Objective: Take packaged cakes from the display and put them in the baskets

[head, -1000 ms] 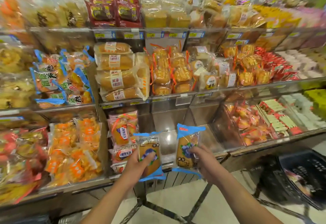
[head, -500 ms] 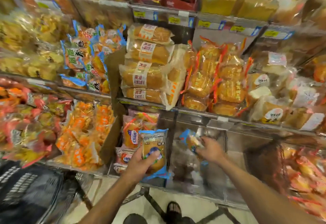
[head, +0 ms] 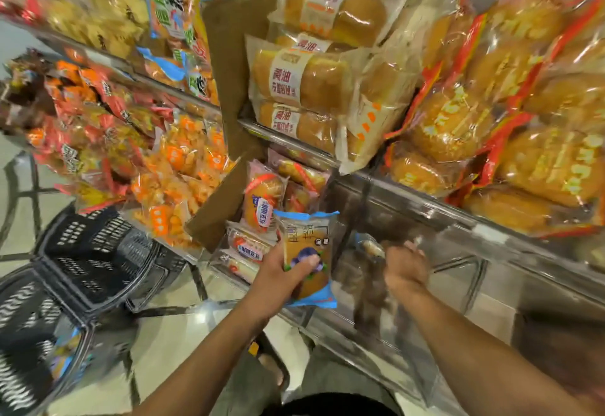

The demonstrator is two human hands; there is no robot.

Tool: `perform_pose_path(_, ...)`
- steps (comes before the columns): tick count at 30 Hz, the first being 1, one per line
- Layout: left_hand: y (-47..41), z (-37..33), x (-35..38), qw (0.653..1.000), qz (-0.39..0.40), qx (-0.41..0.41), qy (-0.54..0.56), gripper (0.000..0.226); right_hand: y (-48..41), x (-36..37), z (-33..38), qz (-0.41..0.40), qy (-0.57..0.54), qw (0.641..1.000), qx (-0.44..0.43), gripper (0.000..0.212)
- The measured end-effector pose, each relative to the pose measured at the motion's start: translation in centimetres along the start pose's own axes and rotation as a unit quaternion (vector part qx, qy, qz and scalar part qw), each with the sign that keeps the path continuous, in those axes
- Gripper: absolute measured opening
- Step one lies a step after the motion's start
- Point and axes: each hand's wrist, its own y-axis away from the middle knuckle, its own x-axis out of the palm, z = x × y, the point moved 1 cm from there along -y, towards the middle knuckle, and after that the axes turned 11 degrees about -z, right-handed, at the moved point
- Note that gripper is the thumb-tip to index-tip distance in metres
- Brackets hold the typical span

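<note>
Blue cake pack [head: 307, 257] upright in L hand [head: 278, 280], thumb clamped across its front, before the lower shelf.
R hand [head: 406, 268] curled inside clear bin [head: 474, 284], blurred pack [head: 372, 247] at its fingers; can't tell if held. Red-label packs [head: 262, 208] just behind, cardboard divider [head: 222, 209] to their left. Far black basket [head: 98, 252] beside near black basket [head: 23, 311], blurred packs [head: 64, 353] inside near one.

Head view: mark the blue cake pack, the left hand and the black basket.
blue cake pack [head: 307, 239], head view, upper front label.
left hand [head: 278, 280], head view, back of hand.
black basket [head: 85, 235], head view, mesh side wall.
</note>
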Motion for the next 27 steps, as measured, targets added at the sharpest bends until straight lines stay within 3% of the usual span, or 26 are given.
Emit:
perform_pose_path(5, -0.3, 0.7, 0.4, 1.000, -0.006, 0.002, 0.011, 0.027, -0.4, -0.1, 0.2, -0.012, -0.015, 1.000, -0.010, 0.041)
perform_pose_path(13, -0.5, 0.5, 0.8, 0.999, -0.003, -0.022, 0.038, 0.028, 1.8, 3.0, -0.6, -0.018, -0.195, 0.981, 0.006, 0.050)
perform_pose_path(17, -0.5, 0.2, 1.0, 0.998, -0.004, -0.032, 0.050, 0.030, 3.4, 2.5, -0.6, 0.025, -0.260, 0.965, 0.038, 0.044)
perform_pose_path(21, -0.2, -0.4, 1.7, 0.997, 0.005, -0.050, 0.058, 0.028, 4.9, -0.3, 0.2, 0.040, -0.433, 0.898, 0.062, 0.020)
perform_pose_path(25, 0.0, -1.1, 3.0, 0.997, 0.027, -0.050, 0.058, 0.025, 6.5, -6.3, 1.4, 0.100, -0.653, 0.741, 0.115, 0.012)
perform_pose_path(27, 0.2, -1.4, 3.9, 0.996, 0.041, -0.046, 0.060, 0.022, 7.0, -8.6, 1.6, 0.128, -0.690, 0.706, 0.097, 0.015)
